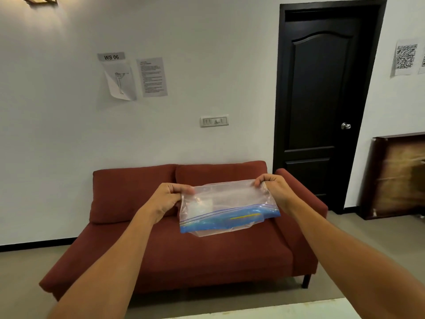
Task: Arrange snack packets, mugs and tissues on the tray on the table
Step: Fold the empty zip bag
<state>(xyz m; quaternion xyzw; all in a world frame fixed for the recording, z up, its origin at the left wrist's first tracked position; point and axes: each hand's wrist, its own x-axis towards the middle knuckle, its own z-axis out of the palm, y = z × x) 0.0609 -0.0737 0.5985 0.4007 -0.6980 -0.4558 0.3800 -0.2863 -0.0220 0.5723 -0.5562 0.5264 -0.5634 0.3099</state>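
The pale table [287, 309] is cut off at the bottom edge.

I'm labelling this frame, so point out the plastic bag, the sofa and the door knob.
plastic bag [220, 201]: head view, clear middle of the bag.
sofa [207, 254]: head view, seat cushion.
door knob [345, 126]: head view, the metal knob.

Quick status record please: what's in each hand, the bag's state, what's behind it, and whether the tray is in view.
left hand: pinching the bag's left corner
right hand: pinching the bag's right corner
bag: clear zip bag, held up in the air, blue zip strip hanging lowest
bag contents: small white item inside, otherwise unclear
behind: red sofa, white wall, black door shut
table: only a pale edge shows
tray, mugs, tissues, snack packets: not in view
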